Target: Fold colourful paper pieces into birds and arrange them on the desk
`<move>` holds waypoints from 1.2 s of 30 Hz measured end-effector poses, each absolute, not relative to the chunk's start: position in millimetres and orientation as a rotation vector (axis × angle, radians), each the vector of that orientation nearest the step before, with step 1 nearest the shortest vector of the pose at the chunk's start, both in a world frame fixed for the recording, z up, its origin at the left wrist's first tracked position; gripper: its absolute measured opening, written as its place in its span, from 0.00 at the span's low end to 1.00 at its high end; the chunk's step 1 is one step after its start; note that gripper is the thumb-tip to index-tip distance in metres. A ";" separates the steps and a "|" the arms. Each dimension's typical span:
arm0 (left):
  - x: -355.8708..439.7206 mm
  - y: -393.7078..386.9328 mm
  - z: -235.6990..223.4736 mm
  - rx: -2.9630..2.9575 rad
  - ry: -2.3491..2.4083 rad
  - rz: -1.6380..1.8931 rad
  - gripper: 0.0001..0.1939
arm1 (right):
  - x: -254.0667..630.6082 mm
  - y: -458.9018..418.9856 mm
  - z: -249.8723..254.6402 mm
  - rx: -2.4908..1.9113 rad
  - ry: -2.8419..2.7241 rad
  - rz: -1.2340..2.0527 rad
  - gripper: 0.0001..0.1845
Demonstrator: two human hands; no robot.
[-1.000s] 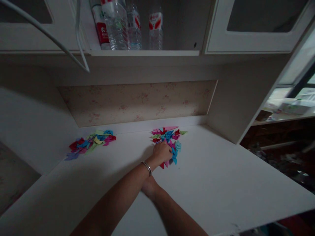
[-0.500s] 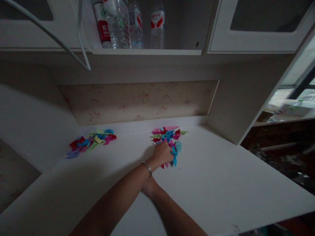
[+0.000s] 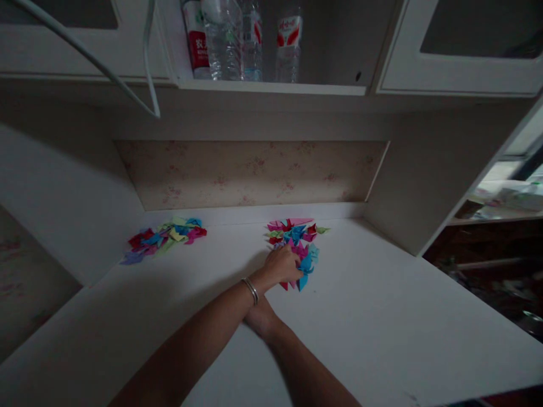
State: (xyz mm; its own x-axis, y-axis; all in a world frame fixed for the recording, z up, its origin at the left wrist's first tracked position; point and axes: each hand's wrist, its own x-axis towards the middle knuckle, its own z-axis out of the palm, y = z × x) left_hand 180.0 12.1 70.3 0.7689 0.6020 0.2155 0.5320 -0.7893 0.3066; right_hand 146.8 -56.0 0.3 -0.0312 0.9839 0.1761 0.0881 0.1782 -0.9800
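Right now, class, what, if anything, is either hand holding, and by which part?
That cannot be told: the left hand is at the blue folded paper, but any grip is unclear; the right hand has its fingers hidden.

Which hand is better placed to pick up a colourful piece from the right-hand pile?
Probably the left hand: it is at the right-hand pile, while the right hand is farther back, partly hidden.

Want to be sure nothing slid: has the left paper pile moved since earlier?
No: against the wallpaper panel, the left paper pile keeps its place.
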 end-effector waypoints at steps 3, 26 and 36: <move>170.2 8.7 75.8 2.705 0.857 0.489 0.13 | 145.8 -55.5 -1.2 -1.145 -1.368 1.030 0.07; -42.8 9.6 22.9 1.224 1.163 0.944 0.15 | 129.2 -10.5 12.5 -1.120 -0.946 1.468 0.10; -43.9 17.0 19.9 1.024 1.155 0.915 0.13 | 35.8 156.4 11.9 -1.333 -1.818 0.837 0.11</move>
State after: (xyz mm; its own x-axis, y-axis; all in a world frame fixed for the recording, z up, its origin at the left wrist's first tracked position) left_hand -43.9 17.0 19.9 0.1758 0.9462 -0.2718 -0.0481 0.2841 0.9576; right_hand 35.8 156.4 11.9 -0.2058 0.9633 0.1722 0.4957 0.2544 -0.8304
